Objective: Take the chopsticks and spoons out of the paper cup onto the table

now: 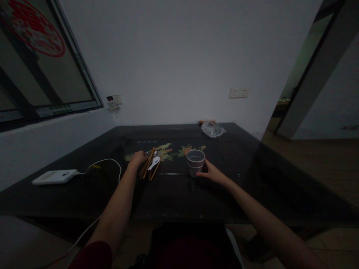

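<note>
Both arms stretched forward, left hand [138, 158] lowered, fingers curled, right hand [212, 173] half open

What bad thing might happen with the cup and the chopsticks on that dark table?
The see-through plastic cup looks light, and the right hand touches only its side, so a nudge might tip it. The left hand rests on a loose pile of brown wooden chopsticks and a white plastic spoon; pieces might slip out and scatter. The white cable loops close to that arm and might snag.
</note>
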Demonstrator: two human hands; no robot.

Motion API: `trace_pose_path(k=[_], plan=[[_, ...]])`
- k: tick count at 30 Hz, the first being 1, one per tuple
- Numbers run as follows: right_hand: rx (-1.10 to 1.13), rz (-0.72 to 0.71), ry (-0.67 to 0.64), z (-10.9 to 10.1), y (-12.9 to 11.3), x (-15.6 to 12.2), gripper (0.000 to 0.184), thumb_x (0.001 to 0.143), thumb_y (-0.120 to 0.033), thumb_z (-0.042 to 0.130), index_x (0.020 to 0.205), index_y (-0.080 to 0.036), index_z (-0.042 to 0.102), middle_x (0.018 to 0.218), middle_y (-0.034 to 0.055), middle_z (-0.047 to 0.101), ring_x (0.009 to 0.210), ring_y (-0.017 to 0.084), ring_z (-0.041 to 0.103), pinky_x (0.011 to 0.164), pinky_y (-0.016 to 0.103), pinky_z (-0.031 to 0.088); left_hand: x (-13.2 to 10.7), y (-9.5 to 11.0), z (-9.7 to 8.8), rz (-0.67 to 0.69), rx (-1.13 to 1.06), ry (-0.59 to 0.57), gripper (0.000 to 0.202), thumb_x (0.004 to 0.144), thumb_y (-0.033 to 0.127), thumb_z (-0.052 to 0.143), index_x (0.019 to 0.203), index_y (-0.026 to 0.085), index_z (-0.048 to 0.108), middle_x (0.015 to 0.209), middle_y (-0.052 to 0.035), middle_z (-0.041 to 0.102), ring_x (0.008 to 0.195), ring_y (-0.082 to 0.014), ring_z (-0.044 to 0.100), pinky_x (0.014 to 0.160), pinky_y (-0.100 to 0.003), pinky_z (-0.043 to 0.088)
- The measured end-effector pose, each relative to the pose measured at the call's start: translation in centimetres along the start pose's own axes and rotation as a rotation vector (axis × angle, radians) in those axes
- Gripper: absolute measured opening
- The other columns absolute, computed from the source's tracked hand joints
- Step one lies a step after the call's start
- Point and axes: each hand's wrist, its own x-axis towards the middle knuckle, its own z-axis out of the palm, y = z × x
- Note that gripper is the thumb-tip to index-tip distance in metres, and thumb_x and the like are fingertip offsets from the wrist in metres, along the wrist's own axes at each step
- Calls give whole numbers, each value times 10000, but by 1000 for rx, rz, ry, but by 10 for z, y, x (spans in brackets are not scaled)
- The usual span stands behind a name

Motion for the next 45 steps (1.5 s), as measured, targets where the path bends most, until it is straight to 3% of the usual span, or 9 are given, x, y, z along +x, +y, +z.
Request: trace_pose_path(k=[13,18,22,25,29,35,38,42,45], plan=[[1,-24,2,0,2,1,784,653,-367,761,1318,-186,387,1319,146,508,1212,278,491,1041,455,368,0,-2,-2,-5,-22,-5,327,737,425,583,938,179,663,1062,-166,670,969,-296,631,736,-307,470],[-1,-43,18,0,4,1,805,638,-383,769,1318,-183,390,1327,148,500,1238,284,464,1061,457,339,-6,5,-10,-10,-81,135,299,777,382,544,963,173,650,1060,-172,661,986,-311,620,772,-361,474],[17,-45,7,0,5,1,818,630,-381,774,1323,-182,388,1323,150,503,1224,279,479,1053,447,352,-19,37,-19,284,-332,286,241,811,281,495,960,163,643,984,-115,680,928,-240,633,816,-340,475],[12,-53,7,-1,6,1,844,610,-366,789,1325,-177,381,1339,152,485,1238,279,463,1061,446,339,-38,78,-20,579,-676,195,274,815,343,507,967,154,635,943,-82,682,869,-192,641,814,-311,491],[18,-53,11,-1,6,1,860,587,-338,805,1319,-186,380,1345,141,479,1251,277,448,1071,446,326,-74,124,-11,802,-871,-137,434,766,390,605,1145,181,564,1077,-99,647,983,-199,614,880,-345,478],[13,-49,24,0,1,0,844,584,-291,801,1307,-177,381,1350,148,469,1256,280,442,1074,452,321,-108,148,13,964,-995,-504,737,682,318,730,1331,198,403,1368,-148,459,1238,-255,466,1048,-424,351],[45,-62,17,0,3,0,825,590,-283,794,1300,-173,387,1335,151,483,1219,277,483,1042,441,368,-116,155,30,937,-1028,-530,844,620,306,784,1346,173,374,1383,-166,437,1253,-276,449,1063,-443,333],[27,-74,37,2,5,0,801,584,-286,797,1276,-164,413,1288,153,529,1193,279,507,1037,445,372,-125,165,53,851,-1082,-411,933,554,301,824,1350,162,358,1354,-173,465,1254,-288,445,1081,-459,304],[-1,-97,62,3,2,-1,783,585,-314,801,1260,-155,436,1266,151,547,1179,278,518,1031,443,379,-133,169,59,791,-1122,-323,948,537,298,832,1346,171,356,1345,-165,475,1250,-288,449,1081,-460,305]])
